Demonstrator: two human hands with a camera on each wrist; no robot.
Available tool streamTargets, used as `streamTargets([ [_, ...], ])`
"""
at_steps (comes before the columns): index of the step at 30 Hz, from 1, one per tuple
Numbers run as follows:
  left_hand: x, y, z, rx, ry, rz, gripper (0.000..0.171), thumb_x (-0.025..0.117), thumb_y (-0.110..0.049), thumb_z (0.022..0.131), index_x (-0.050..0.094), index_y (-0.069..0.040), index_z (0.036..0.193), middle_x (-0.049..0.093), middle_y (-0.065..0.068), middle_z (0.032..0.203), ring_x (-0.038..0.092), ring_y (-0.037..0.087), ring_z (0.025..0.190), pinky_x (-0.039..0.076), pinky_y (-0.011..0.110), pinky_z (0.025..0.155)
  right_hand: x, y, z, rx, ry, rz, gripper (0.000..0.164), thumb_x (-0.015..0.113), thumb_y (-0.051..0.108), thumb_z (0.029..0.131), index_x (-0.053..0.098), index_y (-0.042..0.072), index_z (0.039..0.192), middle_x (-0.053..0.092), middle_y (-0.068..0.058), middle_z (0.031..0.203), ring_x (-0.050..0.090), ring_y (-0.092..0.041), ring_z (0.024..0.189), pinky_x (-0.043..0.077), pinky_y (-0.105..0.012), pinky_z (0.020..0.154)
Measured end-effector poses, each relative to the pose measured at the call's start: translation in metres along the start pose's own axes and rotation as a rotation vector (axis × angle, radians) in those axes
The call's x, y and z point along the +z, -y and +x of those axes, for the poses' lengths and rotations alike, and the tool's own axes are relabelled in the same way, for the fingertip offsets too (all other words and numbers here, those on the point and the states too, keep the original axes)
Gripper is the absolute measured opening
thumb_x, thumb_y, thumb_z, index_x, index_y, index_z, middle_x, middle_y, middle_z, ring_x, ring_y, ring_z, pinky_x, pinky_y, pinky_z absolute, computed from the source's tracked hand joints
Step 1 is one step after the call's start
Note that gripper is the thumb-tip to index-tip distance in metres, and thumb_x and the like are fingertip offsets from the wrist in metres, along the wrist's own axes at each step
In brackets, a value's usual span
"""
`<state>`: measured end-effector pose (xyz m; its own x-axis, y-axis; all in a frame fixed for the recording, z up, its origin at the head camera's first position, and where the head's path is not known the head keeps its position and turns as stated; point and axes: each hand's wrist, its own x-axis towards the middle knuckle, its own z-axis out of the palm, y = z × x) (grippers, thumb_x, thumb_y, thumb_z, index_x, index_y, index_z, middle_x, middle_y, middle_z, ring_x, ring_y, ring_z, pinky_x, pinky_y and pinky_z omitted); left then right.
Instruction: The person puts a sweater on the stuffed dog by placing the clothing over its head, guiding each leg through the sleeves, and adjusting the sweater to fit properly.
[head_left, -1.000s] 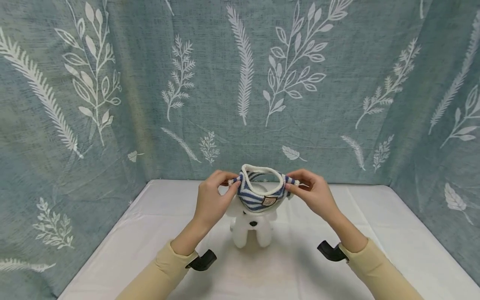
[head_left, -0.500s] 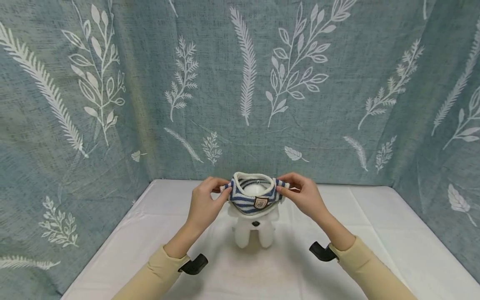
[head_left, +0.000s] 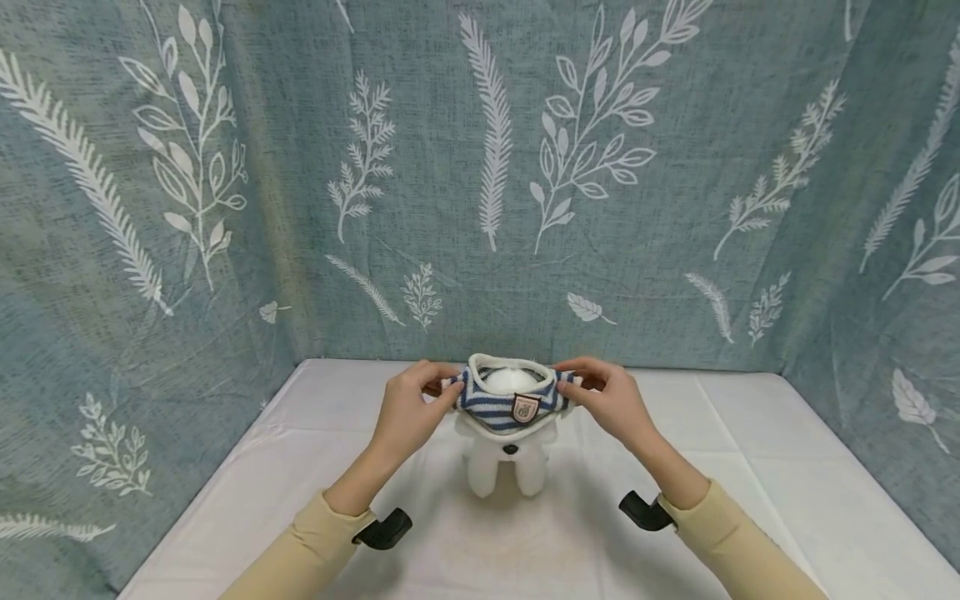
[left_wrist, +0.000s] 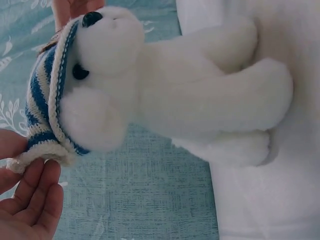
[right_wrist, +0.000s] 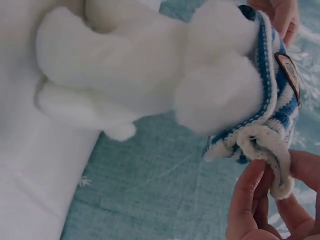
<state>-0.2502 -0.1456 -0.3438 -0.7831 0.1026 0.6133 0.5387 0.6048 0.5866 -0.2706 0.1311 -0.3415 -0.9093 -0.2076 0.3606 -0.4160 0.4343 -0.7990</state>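
A small blue-and-white striped knit sweater (head_left: 487, 410) covers the top of a white plush dog's head. The plush dog (left_wrist: 200, 90) stands upright on its legs, its black nose (head_left: 510, 449) showing below the hem. Through the sweater's white-edged neck opening, the crown of the head is visible. My left hand (head_left: 411, 410) pinches one short sleeve between thumb and fingers, and my right hand (head_left: 611, 403) pinches the other sleeve. In the right wrist view, the sleeve's white cuff (right_wrist: 267, 155) sits between my fingertips. A shield-shaped patch (head_left: 526, 407) marks the sweater's front.
White cloth (head_left: 495, 550) covers the table under the toy. Teal curtains (head_left: 420, 167) with white leaf prints hang behind and at both sides. A black wrist mount (head_left: 384, 529) sticks out at each sleeve cuff.
Both hands have lowered the sweater, and more of the dog's crown now shows in the neck opening. Both hands also sit slightly farther left. Each still holds its sleeve.
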Motion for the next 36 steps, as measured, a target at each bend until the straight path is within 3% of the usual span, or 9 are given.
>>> streamTargets([
  [9, 0.003, 0.0, -0.001, -0.073, 0.061, -0.009, 0.01, 0.067, -0.012, 0.087, 0.072, -0.009, 0.095, 0.058, 0.001, 0.076, 0.06, 0.013, 0.072, 0.05, 0.027, 0.064, 0.004, -0.006, 0.002, 0.049, 0.034, -0.039, 0.024, 0.066, 0.026, 0.089, 0.07, 0.018, 0.111, 0.065, -0.003, 0.079, 0.058, -0.016, 0.069, 0.043, -0.031, 0.057],
  [18, 0.003, 0.005, 0.002, -0.19, 0.171, -0.038, 0.011, 0.067, -0.017, 0.088, 0.073, -0.011, 0.095, 0.06, 0.001, 0.069, 0.053, 0.013, 0.061, 0.043, 0.028, 0.054, 0.005, -0.013, 0.002, 0.194, 0.095, -0.043, 0.023, 0.065, 0.022, 0.09, 0.07, 0.013, 0.11, 0.066, -0.002, 0.077, 0.061, -0.014, 0.068, 0.051, -0.03, 0.063],
  [23, 0.004, 0.007, 0.005, -0.231, 0.221, -0.033, 0.013, 0.065, -0.021, 0.09, 0.072, -0.012, 0.097, 0.061, 0.0, 0.068, 0.051, 0.014, 0.058, 0.041, 0.029, 0.052, 0.008, -0.015, 0.003, 0.22, 0.1, -0.054, 0.022, 0.063, 0.024, 0.091, 0.069, 0.012, 0.109, 0.067, -0.003, 0.08, 0.062, -0.013, 0.069, 0.053, -0.029, 0.064],
  [30, 0.005, 0.008, 0.004, -0.243, 0.23, -0.021, 0.015, 0.061, -0.028, 0.093, 0.069, -0.015, 0.097, 0.057, 0.001, 0.069, 0.05, 0.016, 0.06, 0.04, 0.029, 0.054, 0.008, -0.016, 0.001, 0.21, 0.082, -0.071, 0.027, 0.062, 0.032, 0.092, 0.068, 0.012, 0.109, 0.069, -0.003, 0.085, 0.064, -0.011, 0.071, 0.054, -0.029, 0.067],
  [36, -0.002, 0.005, 0.0, -0.213, 0.145, 0.002, 0.026, 0.058, -0.035, 0.094, 0.065, -0.015, 0.11, 0.059, 0.003, 0.095, 0.057, 0.016, 0.086, 0.047, 0.031, 0.071, 0.0, -0.017, -0.005, 0.241, 0.062, -0.084, 0.047, 0.058, 0.053, 0.088, 0.066, 0.012, 0.11, 0.069, -0.003, 0.085, 0.066, -0.013, 0.075, 0.054, -0.03, 0.069],
])
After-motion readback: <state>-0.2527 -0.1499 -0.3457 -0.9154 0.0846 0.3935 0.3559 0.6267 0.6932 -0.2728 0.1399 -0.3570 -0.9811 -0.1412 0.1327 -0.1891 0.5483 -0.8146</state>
